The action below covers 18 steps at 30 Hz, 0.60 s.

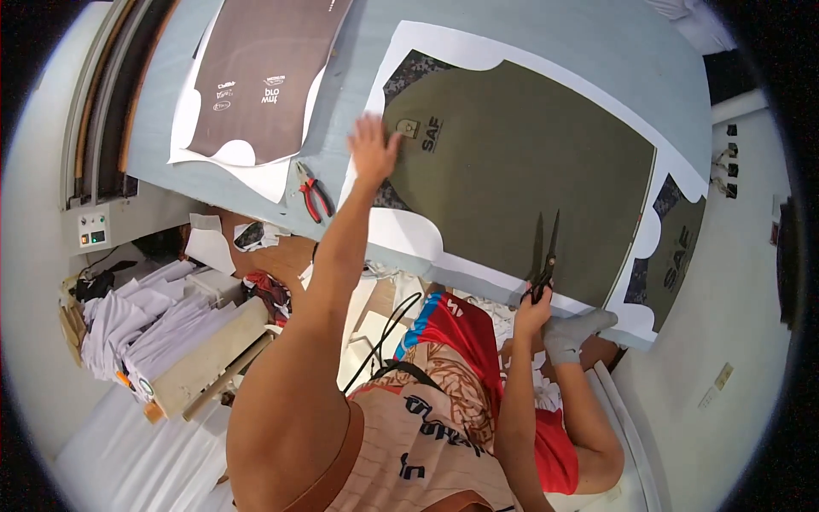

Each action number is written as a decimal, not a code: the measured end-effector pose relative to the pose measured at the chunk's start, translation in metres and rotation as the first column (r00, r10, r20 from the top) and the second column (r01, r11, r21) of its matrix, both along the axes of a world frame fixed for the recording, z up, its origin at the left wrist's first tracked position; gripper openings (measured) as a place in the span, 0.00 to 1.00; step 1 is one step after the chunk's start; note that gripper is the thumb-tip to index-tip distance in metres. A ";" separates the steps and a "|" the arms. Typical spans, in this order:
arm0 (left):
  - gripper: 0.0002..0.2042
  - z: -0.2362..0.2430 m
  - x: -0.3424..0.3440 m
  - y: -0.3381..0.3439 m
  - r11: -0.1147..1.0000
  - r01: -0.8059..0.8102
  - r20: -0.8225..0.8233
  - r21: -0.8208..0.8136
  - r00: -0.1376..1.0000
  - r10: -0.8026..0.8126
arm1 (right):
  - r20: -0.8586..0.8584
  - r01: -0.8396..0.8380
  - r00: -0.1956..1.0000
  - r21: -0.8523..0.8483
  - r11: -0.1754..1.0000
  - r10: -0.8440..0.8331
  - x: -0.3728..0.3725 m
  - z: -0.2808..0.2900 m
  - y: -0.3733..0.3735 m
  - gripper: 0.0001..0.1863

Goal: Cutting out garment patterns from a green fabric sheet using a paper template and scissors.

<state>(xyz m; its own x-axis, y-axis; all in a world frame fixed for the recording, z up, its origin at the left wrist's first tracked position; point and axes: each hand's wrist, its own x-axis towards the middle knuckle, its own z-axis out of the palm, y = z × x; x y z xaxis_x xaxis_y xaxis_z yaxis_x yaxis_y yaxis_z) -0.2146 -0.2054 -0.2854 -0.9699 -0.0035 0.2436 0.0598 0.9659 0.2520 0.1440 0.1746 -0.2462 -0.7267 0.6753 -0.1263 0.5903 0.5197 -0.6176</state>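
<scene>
On the table lies a large olive-green printed fabric panel (529, 162) with white margins and dark patterned corners. My left hand (374, 152) is spread flat at the panel's left edge, holding nothing. My right hand (532, 314) grips the handles of black scissors (548, 264) near the panel's front edge, with the points facing away from me over the green cloth. Two dark lines show at the blades; whether one is a shadow I cannot tell. Pliers with red and black handles (313, 194) lie left of my left forearm.
A brown printed panel (256, 85) lies at the far left of the blue-grey table (367, 51). Another patterned piece (670, 256) is at the right edge. A grey-socked foot (580, 333) rests by the front edge. White cloth (158, 316) is piled at lower left.
</scene>
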 end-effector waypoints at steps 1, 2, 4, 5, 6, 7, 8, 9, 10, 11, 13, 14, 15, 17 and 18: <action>0.34 -0.003 -0.001 -0.009 1.000 -0.001 0.003 -0.002 1.000 0.001 | 0.056 0.016 0.998 -0.021 1.000 -0.015 0.005 0.004 0.001 0.24; 0.34 -0.005 0.000 -0.019 0.990 -0.137 0.011 0.008 0.990 0.137 | 0.109 0.030 0.994 -0.045 0.999 -0.025 0.009 0.007 0.000 0.24; 0.35 0.000 -0.003 -0.021 0.964 -0.265 0.019 0.020 0.964 0.264 | 0.099 0.012 0.995 -0.012 1.000 -0.011 0.005 0.018 -0.006 0.24; 0.34 0.003 0.001 -0.008 0.989 -0.125 -0.008 0.083 0.992 0.126 | 0.122 0.041 0.992 -0.001 0.999 -0.041 0.007 0.021 -0.008 0.25; 0.34 0.009 0.007 0.009 0.989 0.021 -0.041 0.144 0.999 -0.015 | 0.146 0.072 0.987 0.014 0.997 -0.074 0.011 0.023 -0.007 0.25; 0.34 0.016 0.009 0.034 0.985 0.042 -0.041 0.166 0.999 -0.035 | 0.080 0.054 0.995 0.083 0.995 -0.060 0.018 0.020 0.001 0.25; 0.33 0.024 0.015 0.054 0.951 0.248 -0.048 0.187 0.969 -0.243 | 0.084 0.069 0.993 0.092 0.993 -0.077 0.023 0.018 0.002 0.25; 0.34 0.031 0.017 0.077 0.872 0.443 -0.064 0.207 0.896 -0.440 | 0.032 0.070 0.997 0.089 0.994 -0.073 0.026 0.017 0.004 0.23; 0.34 0.036 0.020 0.094 0.864 0.456 -0.060 0.214 0.889 -0.454 | -0.016 0.070 0.997 0.081 0.994 -0.069 0.030 0.019 0.002 0.22; 0.33 0.040 0.023 0.113 0.821 0.538 -0.042 0.191 0.840 -0.541 | -0.009 0.091 0.996 0.088 0.992 -0.091 0.033 0.019 0.002 0.22; 0.39 0.038 0.013 0.124 0.793 0.592 0.024 0.145 0.799 -0.601 | 0.009 0.102 0.995 -0.014 0.995 -0.101 0.027 0.026 -0.013 0.20; 0.44 0.048 0.002 0.161 0.838 0.531 0.093 0.124 0.835 -0.543 | 0.003 0.115 0.993 -0.005 0.993 -0.115 0.024 0.017 0.020 0.18; 0.49 0.048 0.000 0.167 0.860 0.504 0.196 0.082 0.838 -0.510 | 0.008 0.177 0.984 -0.033 0.984 -0.177 0.034 0.018 0.010 0.19; 0.60 0.040 -0.019 0.158 0.908 0.411 0.248 0.080 0.874 -0.417 | 0.061 0.166 0.984 -0.018 0.986 -0.165 0.035 0.010 0.016 0.25; 0.63 0.034 -0.029 0.143 0.917 0.399 0.283 0.007 0.879 -0.384 | -0.009 0.157 0.987 -0.045 0.987 -0.157 0.026 0.009 0.007 0.26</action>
